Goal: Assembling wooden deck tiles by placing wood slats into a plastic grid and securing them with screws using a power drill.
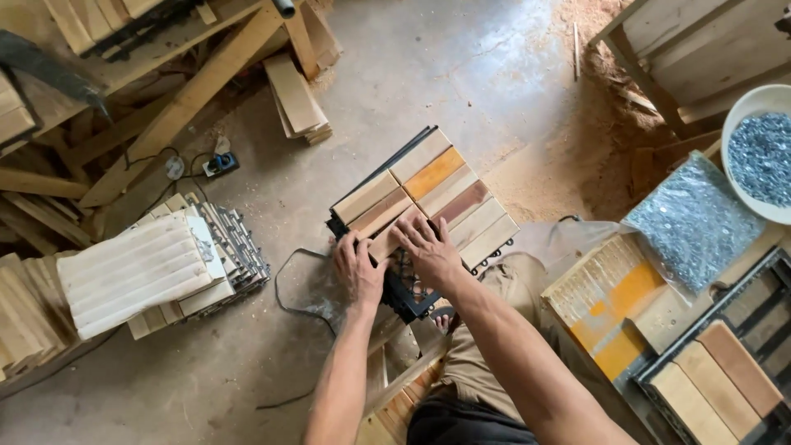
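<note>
Hands pressed a slat onto a tile.
Left hand [359,269] and right hand [426,250] lay flat, fingers spread, on the slat [387,239] at the tile's [428,198] near edge; tile stack [156,268] lay left of it; screw bowl [762,152] well right.

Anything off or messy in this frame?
Yes. Sawdust is spread loose over the concrete floor right of the deck tile. The tile's near corner shows bare black grid, where the left hand and right hand press a slat. Nothing looks broken.
</note>
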